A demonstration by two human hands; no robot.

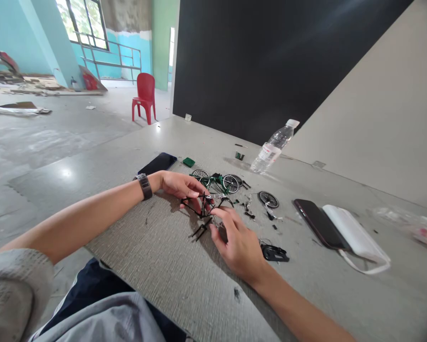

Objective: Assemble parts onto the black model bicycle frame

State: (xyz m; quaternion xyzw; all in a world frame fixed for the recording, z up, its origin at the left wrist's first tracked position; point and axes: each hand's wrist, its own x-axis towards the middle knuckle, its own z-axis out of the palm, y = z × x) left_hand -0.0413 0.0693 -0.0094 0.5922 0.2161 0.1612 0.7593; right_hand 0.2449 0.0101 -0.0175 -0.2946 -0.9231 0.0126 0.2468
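Note:
Between my two hands is a small black model bicycle frame (pixel 195 207) with a silver rack (pixel 216 195) at its top. My left hand (pixel 179 185) grips it from the far left side with thumb and fingers. My right hand (pixel 237 240) has its fingers closed on the near right end; the fingertips partly cover what they pinch. A black fork (pixel 201 230) is just below the frame. Right behind my hands stands a green toy bicycle (pixel 218 182). A loose spoked wheel (pixel 268 199) and small silver and black parts (pixel 248 206) lie to the right.
A black plastic part (pixel 275 253) lies right of my right hand. Farther right are a phone (pixel 320 223) and a white power bank (pixel 356 232) with a cable. A clear bottle (pixel 276 146), a dark phone (pixel 158 163) and a green block (pixel 189 162) stand or lie farther back.

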